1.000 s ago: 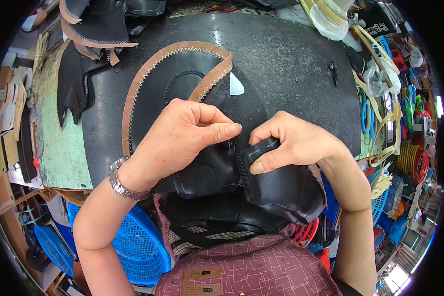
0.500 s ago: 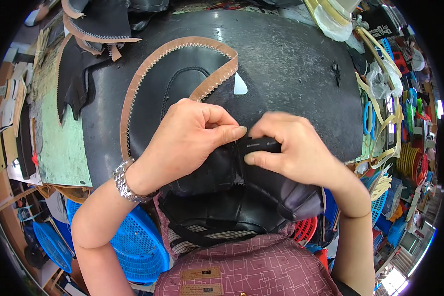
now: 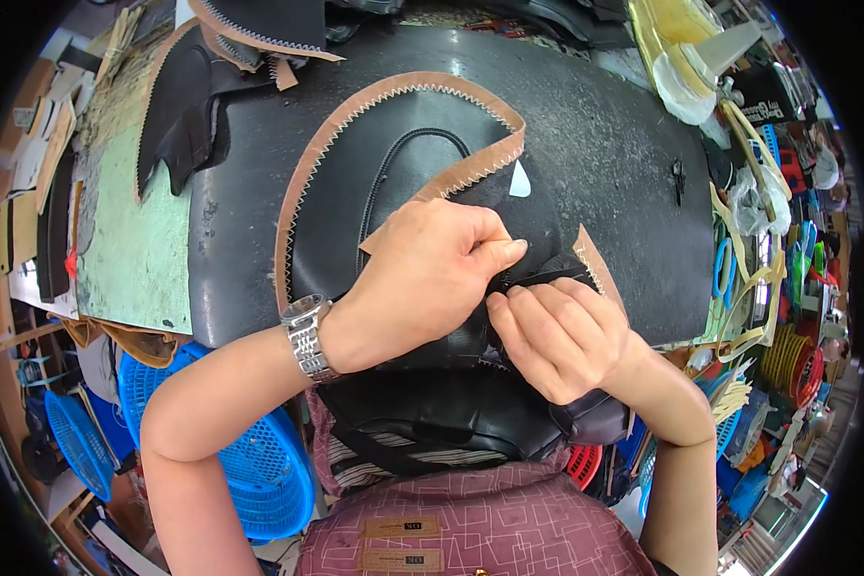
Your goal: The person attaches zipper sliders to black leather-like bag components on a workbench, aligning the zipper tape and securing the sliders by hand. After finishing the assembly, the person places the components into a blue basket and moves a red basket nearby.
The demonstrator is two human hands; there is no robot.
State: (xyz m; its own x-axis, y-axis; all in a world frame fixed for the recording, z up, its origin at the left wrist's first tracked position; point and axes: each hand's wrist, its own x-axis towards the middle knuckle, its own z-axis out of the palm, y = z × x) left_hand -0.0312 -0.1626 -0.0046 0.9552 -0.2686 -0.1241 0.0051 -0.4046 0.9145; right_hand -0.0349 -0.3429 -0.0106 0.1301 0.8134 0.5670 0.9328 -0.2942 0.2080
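A black leather piece (image 3: 346, 230) with a brown zigzag-stitched border (image 3: 384, 88) and a raised dark cord loop lies on the work surface in front of me. My left hand (image 3: 432, 278), with a metal watch on its wrist, is closed in a pinch above its lower part; what sits between the fingertips is too small to make out. Close beside it, my right hand (image 3: 566, 336) has its fingers curled together on the black leather, near a second brown stitched edge (image 3: 597, 269). More black leather (image 3: 461, 403) drapes over the front edge towards my lap.
A black mat (image 3: 614, 144) covers the table. Other brown-edged leather pieces (image 3: 187, 106) lie at the back left, over a green surface (image 3: 130, 259). Small black snips (image 3: 679, 180) rest at the right. A blue basket (image 3: 264, 470) stands below on the left. A white teardrop-shaped piece (image 3: 519, 180) lies beyond my hands.
The leather appears farther right in view. My right hand has turned over, its fingers now closed together; the black strip in it is hidden. A stitched brown edge has come up beside it.
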